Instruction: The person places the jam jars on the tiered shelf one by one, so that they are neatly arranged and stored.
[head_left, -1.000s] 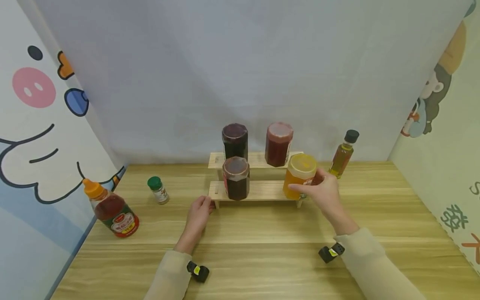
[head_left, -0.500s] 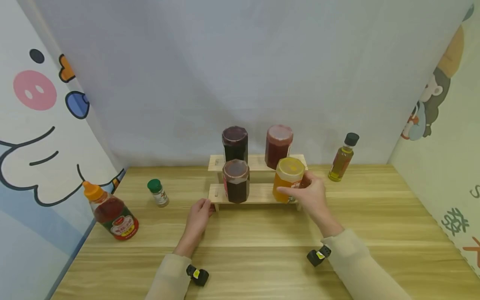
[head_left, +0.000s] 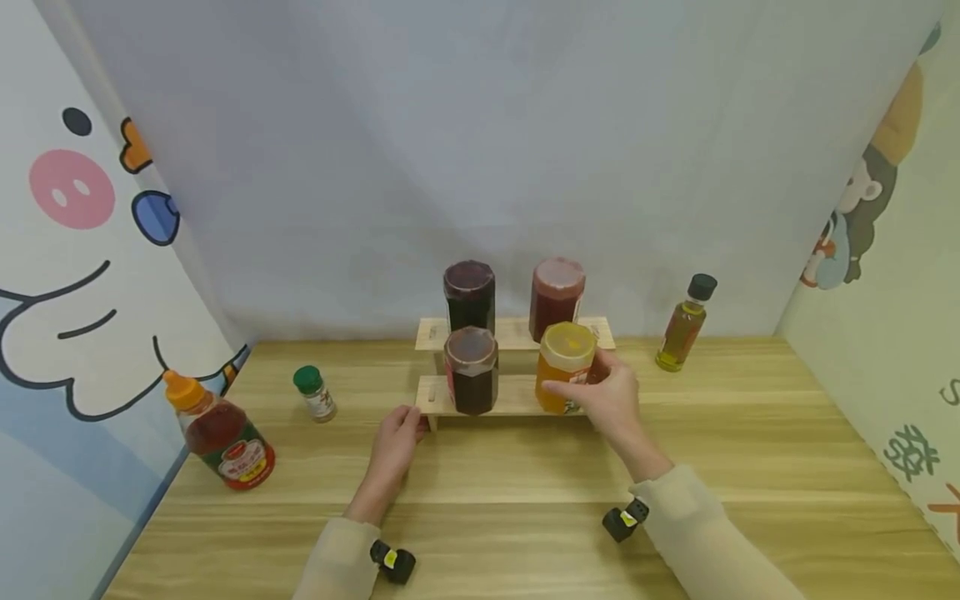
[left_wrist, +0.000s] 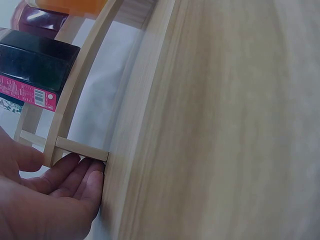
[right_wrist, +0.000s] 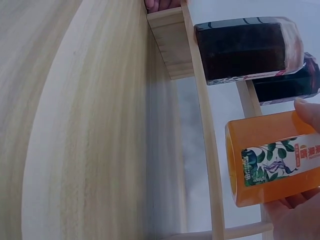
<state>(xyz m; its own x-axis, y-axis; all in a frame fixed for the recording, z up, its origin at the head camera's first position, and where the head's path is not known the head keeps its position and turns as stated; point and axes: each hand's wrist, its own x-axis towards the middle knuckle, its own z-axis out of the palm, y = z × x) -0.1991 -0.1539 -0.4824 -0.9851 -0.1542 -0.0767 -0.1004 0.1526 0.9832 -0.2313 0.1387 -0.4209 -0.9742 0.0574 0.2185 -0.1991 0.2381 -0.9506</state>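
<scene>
A small two-step wooden rack (head_left: 517,395) stands on the table against the back curtain. My left hand (head_left: 393,440) grips the left end of its lower step, thumb above and fingers beneath, beside the end leg. With thumb and fingers spread around it, my right hand (head_left: 617,402) holds a jar of orange preserve (head_left: 555,371) over the right part of the lower step. On that step's left sits a dark jam jar (head_left: 472,379). Another dark jar (head_left: 469,296) and a red jam jar (head_left: 557,304) occupy the upper step. The orange jar's printed label (right_wrist: 272,162) faces the right wrist camera.
At the left are a sauce squeeze bottle (head_left: 228,442) with an orange cap and a small green-capped shaker (head_left: 315,396). An oil bottle (head_left: 681,333) stands right of the rack. A grey curtain (head_left: 480,150) hangs behind; cartoon panels flank both sides.
My right hand has carried the orange jar leftward along the lower step, close to the red jar's front. The left hand keeps its grip on the rack. The head view tilts up slightly.
</scene>
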